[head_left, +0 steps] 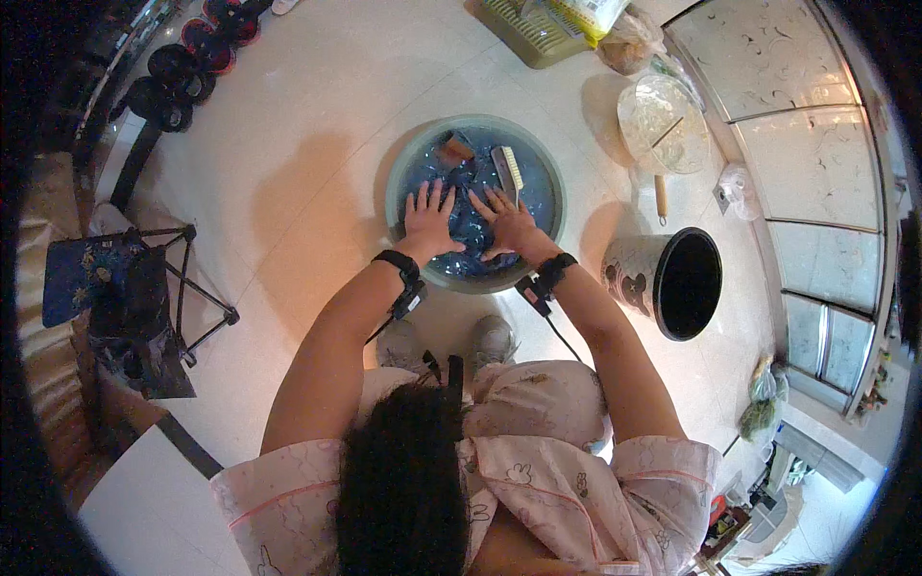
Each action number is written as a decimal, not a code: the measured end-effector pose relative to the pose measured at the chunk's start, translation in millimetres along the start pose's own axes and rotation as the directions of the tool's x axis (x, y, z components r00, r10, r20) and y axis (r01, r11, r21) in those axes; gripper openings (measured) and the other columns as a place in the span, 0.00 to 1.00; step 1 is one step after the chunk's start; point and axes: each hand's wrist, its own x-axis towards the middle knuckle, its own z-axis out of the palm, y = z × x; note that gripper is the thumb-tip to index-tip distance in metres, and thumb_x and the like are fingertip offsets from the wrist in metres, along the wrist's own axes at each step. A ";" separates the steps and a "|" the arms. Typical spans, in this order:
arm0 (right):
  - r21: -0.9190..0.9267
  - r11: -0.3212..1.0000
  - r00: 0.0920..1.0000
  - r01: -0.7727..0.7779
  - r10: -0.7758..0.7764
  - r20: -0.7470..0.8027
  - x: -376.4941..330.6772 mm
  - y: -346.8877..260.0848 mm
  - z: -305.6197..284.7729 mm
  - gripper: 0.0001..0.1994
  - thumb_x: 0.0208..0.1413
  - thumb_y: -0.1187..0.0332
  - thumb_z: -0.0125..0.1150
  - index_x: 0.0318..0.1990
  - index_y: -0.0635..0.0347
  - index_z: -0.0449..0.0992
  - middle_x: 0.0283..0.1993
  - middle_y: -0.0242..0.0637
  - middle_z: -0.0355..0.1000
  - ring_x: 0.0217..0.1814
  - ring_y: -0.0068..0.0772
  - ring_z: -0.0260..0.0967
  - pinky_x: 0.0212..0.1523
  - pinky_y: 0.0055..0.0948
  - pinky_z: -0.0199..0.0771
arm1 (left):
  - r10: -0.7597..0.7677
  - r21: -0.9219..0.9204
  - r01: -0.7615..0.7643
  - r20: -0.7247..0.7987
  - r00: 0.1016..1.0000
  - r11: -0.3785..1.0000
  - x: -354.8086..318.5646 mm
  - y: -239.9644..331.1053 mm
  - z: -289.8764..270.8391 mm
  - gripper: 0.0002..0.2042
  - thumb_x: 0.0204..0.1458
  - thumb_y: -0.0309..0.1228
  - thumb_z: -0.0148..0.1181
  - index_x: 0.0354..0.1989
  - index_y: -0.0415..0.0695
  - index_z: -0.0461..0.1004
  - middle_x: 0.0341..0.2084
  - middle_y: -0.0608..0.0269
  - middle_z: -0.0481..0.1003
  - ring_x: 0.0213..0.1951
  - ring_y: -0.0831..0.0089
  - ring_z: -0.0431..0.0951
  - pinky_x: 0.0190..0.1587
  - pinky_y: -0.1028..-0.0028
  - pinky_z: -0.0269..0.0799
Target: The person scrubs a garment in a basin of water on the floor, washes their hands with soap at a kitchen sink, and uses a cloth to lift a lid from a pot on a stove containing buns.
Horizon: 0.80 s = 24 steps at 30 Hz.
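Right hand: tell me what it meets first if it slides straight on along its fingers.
Probably the scrub brush lying in the basin, just beyond the right hand fingertips; depth is hard to judge from above.

Blue cloth (473, 228) in basin (399, 168): partly lying under both flat hands, its kind too unclear to tell. Green basket (530, 38): being cut off by the top edge. Shoes (197, 58) at upper left: fading into the dark rim. Folding stool (125, 288): its contents showing too dim. Clutter at lower right (759, 499): appearing too small to identify.
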 end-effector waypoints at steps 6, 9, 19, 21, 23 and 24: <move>-0.035 0.999 0.996 -0.042 0.044 0.071 10.4 3.4 -0.2 0.61 0.16 0.47 0.69 0.59 0.39 0.28 0.61 0.41 0.41 0.63 0.40 0.39 0.57 0.45 0.45 | -0.007 0.014 0.006 0.086 0.996 1.000 16.1 2.2 -3.9 0.51 0.27 0.57 0.58 0.59 0.49 0.36 0.59 0.54 0.36 0.59 0.54 0.36 0.57 0.58 0.36; -0.001 0.997 0.985 -0.078 0.078 0.153 15.1 0.5 -9.2 0.62 0.16 0.51 0.70 0.59 0.39 0.28 0.61 0.40 0.41 0.62 0.41 0.41 0.56 0.44 0.47 | 0.006 -0.024 -0.002 0.148 0.989 1.000 21.0 -1.7 -8.1 0.51 0.26 0.55 0.60 0.59 0.48 0.37 0.58 0.52 0.37 0.59 0.53 0.36 0.57 0.57 0.36; -0.156 0.981 0.984 -0.112 0.132 0.122 20.7 -0.5 13.2 0.56 0.24 0.52 0.67 0.60 0.44 0.30 0.52 0.38 0.58 0.53 0.35 0.56 0.52 0.38 0.54 | -0.087 0.009 0.088 0.223 0.971 0.996 25.9 14.0 -8.8 0.47 0.26 0.46 0.64 0.58 0.49 0.44 0.57 0.56 0.45 0.57 0.55 0.47 0.56 0.56 0.41; -0.158 0.980 0.976 -0.122 0.147 0.163 26.7 0.2 16.2 0.56 0.25 0.54 0.66 0.60 0.46 0.29 0.49 0.37 0.61 0.53 0.34 0.56 0.51 0.37 0.55 | -0.103 0.052 0.095 0.169 0.980 0.994 30.8 14.9 4.6 0.41 0.32 0.43 0.60 0.57 0.48 0.46 0.57 0.55 0.46 0.56 0.55 0.48 0.56 0.56 0.41; -0.146 0.975 0.965 -0.170 0.195 0.173 30.7 -1.5 18.4 0.49 0.27 0.51 0.64 0.59 0.49 0.42 0.47 0.37 0.63 0.51 0.34 0.58 0.51 0.36 0.56 | -0.101 0.032 0.099 0.078 0.992 0.995 43.3 9.6 46.4 0.43 0.27 0.42 0.63 0.56 0.48 0.48 0.55 0.52 0.48 0.54 0.53 0.53 0.54 0.54 0.44; -0.148 0.974 0.967 -0.171 0.195 0.165 32.5 2.2 27.5 0.49 0.27 0.51 0.64 0.59 0.49 0.42 0.47 0.37 0.63 0.51 0.34 0.58 0.51 0.36 0.56 | -0.109 0.026 0.109 0.019 0.994 0.994 48.4 8.9 57.2 0.43 0.27 0.42 0.63 0.56 0.48 0.49 0.55 0.52 0.49 0.54 0.52 0.52 0.54 0.55 0.45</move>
